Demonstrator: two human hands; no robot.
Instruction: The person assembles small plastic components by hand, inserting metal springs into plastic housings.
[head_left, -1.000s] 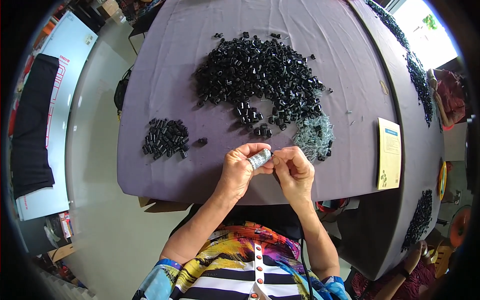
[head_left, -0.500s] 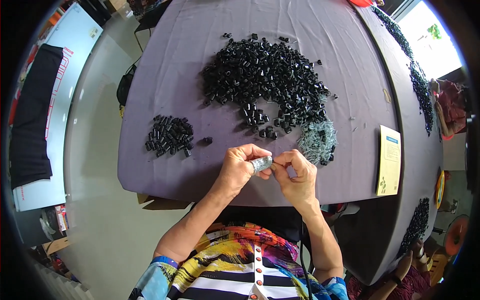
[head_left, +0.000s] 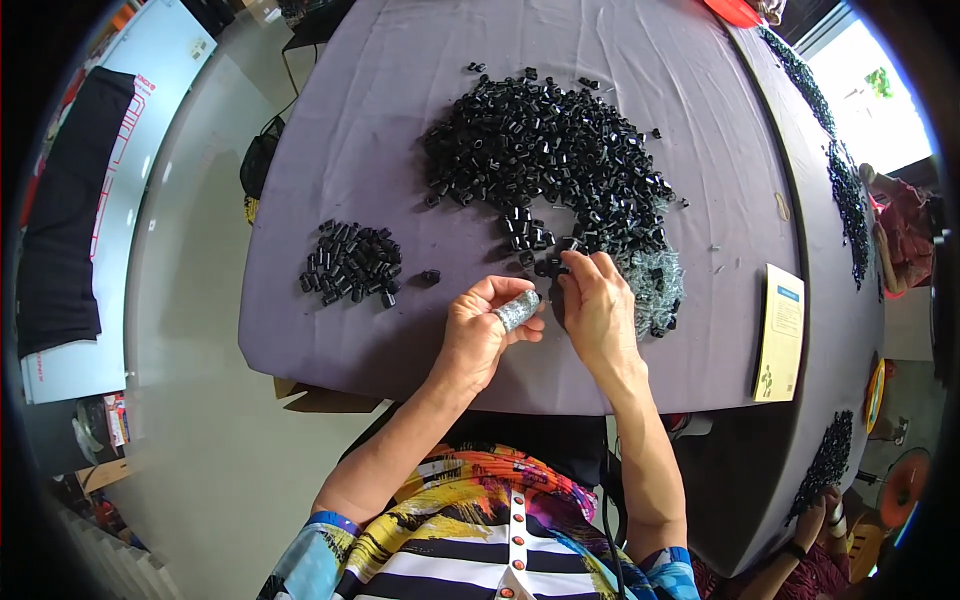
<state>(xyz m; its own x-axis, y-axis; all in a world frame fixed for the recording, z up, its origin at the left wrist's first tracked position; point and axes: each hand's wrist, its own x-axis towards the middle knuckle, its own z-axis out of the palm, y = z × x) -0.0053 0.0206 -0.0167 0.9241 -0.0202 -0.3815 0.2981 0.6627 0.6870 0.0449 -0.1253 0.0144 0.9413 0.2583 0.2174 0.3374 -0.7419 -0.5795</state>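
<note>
My left hand (head_left: pixel 474 332) is closed over the near part of the table, with a silvery, tape-like wrap (head_left: pixel 516 311) around one digit. A tiny dark tip, apparently a small black plastic piece, shows at its fingertips. My right hand (head_left: pixel 600 312) reaches forward, its thumb and fingers bent in a pinch at a small black plastic piece (head_left: pixel 569 244) by the near edge of the large pile (head_left: pixel 545 145). Beside that hand lies a heap of thin clear plastic bits (head_left: pixel 655 285). Left of my hands are a smaller pile of black pieces (head_left: pixel 350 262) and one loose piece (head_left: pixel 431 277).
A grey-purple cloth (head_left: pixel 400 345) covers the table. Toward the right edge lie a yellow booklet (head_left: pixel 779 335) and a rubber band (head_left: pixel 782 206). Along the adjoining table run more black pieces (head_left: pixel 848 195); at lower right, another person's hands (head_left: pixel 822 510) touch a dark pile (head_left: pixel 830 455).
My right hand has left my left hand and moved forward to the near edge of the large pile. My left hand stays nearly in place. The whole view has shifted slightly.
</note>
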